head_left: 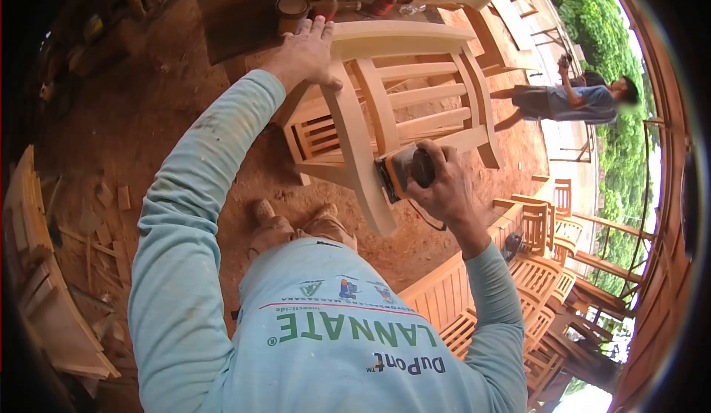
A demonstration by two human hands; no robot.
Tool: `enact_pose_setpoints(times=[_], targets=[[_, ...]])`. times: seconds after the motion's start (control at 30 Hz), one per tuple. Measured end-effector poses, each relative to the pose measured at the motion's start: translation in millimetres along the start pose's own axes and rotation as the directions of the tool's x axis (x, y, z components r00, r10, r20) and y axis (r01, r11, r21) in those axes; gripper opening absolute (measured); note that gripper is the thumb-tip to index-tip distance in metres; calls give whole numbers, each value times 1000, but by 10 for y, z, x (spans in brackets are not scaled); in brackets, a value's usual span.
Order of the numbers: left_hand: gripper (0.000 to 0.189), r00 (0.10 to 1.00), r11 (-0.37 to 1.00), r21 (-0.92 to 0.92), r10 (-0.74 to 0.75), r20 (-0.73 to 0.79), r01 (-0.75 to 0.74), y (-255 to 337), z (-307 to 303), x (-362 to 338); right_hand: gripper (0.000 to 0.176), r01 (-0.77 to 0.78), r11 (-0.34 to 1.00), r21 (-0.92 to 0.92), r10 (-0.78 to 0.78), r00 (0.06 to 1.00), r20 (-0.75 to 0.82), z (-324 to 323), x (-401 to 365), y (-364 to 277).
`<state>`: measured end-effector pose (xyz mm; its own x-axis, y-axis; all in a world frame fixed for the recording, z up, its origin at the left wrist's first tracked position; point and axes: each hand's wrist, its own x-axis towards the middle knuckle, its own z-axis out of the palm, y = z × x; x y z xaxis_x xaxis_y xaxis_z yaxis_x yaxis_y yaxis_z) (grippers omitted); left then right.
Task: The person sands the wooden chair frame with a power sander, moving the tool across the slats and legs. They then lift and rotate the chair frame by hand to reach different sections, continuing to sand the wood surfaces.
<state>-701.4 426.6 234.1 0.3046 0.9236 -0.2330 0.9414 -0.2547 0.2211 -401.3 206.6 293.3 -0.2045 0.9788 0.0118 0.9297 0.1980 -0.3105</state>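
A pale wooden chair (384, 102) with slats stands tilted before me, its curved rails and slatted seat showing. My left hand (305, 54) rests on the corner of its frame, fingers stretched out and holding nothing. An orange and black power sander (400, 172) sits against the lower wooden rail (363, 169). My right hand (443, 187) is wrapped round the sander's black knob. The sander's pad is mostly hidden, and a dark cord hangs below it.
A workbench (244, 13) at the top holds an open can (292, 7) and bottles. Several slatted wooden chairs (535, 276) stand at lower right. Wood scraps (104, 228) lie at left on the dirt floor. Another person (570, 103) stands farther off at right.
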Motion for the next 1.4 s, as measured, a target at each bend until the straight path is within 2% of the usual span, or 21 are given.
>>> enact_pose_setpoints(times=[0.17, 0.37, 0.47, 0.57, 0.67, 0.77, 0.83, 0.9, 0.97, 1.03, 1.1, 1.17, 1.23, 1.3, 1.4], targets=[[143, 1000, 1000, -4, 1, 16, -1, 6, -25, -15, 69, -74, 997, -26, 75, 996, 40, -92, -50, 28], [144, 1000, 1000, 8, 14, 1, -14, -13, -39, -38, 69, -51, 998, 26, 53, 995, -86, 31, 50, 61], [145, 1000, 999, 36, 22, -13, -21, -33, 9, -27, 71, -78, 997, 7, 79, 995, -58, -28, 192, -20], [145, 994, 1000, -5, 24, -110, -25, -125, 106, -81, 73, -74, 997, 15, 74, 997, -9, -94, 299, -85], [140, 951, 985, -168, -100, -292, 52, -166, 400, -282, 75, -70, 997, -31, 71, 997, 38, -143, 389, -198], [130, 886, 881, -470, -182, -426, -45, -334, 900, -562, 75, -13, 1000, 26, 12, 1000, 14, -73, 582, -134], [116, 904, 837, -546, -262, -337, 39, -455, 1237, -840, 74, 17, 1000, 20, -16, 1000, -23, -63, 721, -136], [107, 948, 840, -526, -263, -181, 132, -638, 1599, -1162, 74, 33, 999, 19, -32, 998, -54, -42, 934, -104], [99, 961, 760, -608, -277, 17, 229, -868, 1997, -1450, 73, 24, 999, 22, -22, 998, -60, -32, 1159, -71], [96, 949, 833, -457, -247, 196, 311, -1212, 2552, -1613, 75, -35, 999, 1, 35, 999, -23, -90, 1420, -137], [92, 884, 758, -499, -219, 413, 421, -1394, 2715, -1900, 77, -51, 998, -19, 51, 999, -13, -74, 1677, -130], [91, 846, 784, -397, -286, 451, 477, -1779, 3447, -2105, 81, -51, 997, -55, 51, 999, -10, -63, 1871, -209], [92, 807, 692, -472, -284, 518, 546, -2163, 4008, -2389, 80, -77, 996, -49, 78, 997, 12, -39, 2039, -304], [87, 715, 659, -395, -322, 621, 640, -2391, 4119, -2702, 80, -51, 997, -57, 51, 999, 2, 14, 2129, -358], [78, 676, 646, -390, -273, 685, 656, -2591, 3870, -2986, 78, -22, 997, -78, 20, 999, -31, 65, 2244, -427]])
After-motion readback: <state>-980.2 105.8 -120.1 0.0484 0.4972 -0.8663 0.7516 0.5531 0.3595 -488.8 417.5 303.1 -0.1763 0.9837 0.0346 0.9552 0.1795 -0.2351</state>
